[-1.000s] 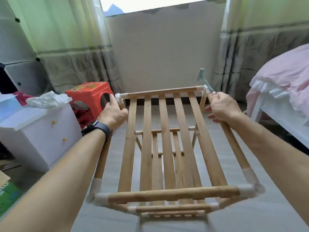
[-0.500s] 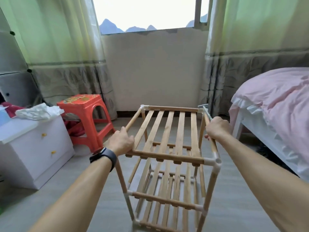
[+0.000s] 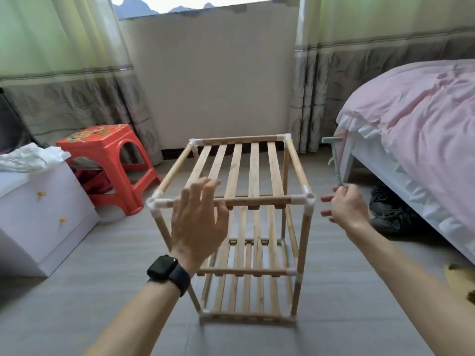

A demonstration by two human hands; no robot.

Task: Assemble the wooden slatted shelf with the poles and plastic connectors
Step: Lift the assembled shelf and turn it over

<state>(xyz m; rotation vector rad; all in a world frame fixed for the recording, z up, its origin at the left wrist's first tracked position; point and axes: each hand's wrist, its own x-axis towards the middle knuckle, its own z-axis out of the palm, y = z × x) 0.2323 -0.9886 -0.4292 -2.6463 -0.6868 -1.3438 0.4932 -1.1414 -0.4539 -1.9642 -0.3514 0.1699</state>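
The wooden slatted shelf (image 3: 241,165) stands upright on the grey floor, three slatted tiers joined by wooden poles and white plastic connectors (image 3: 309,197). My left hand (image 3: 199,222), with a black watch on the wrist, hovers open just in front of the top front rail, fingers spread and not gripping. My right hand (image 3: 345,210) is to the right of the shelf's front right corner, apart from it, pinching the handle of a small pale green hammer (image 3: 334,155) that points upward.
A white drawer unit (image 3: 43,214) with crumpled paper on top stands at left, a red plastic stool (image 3: 108,160) behind it. A bed with pink bedding (image 3: 416,129) fills the right side, dark shoes (image 3: 393,214) beneath its edge. Curtains and a wall lie behind.
The shelf went from being held and tilted in both hands to standing on the floor. Both hands have come off its side poles; the right one still holds the hammer.
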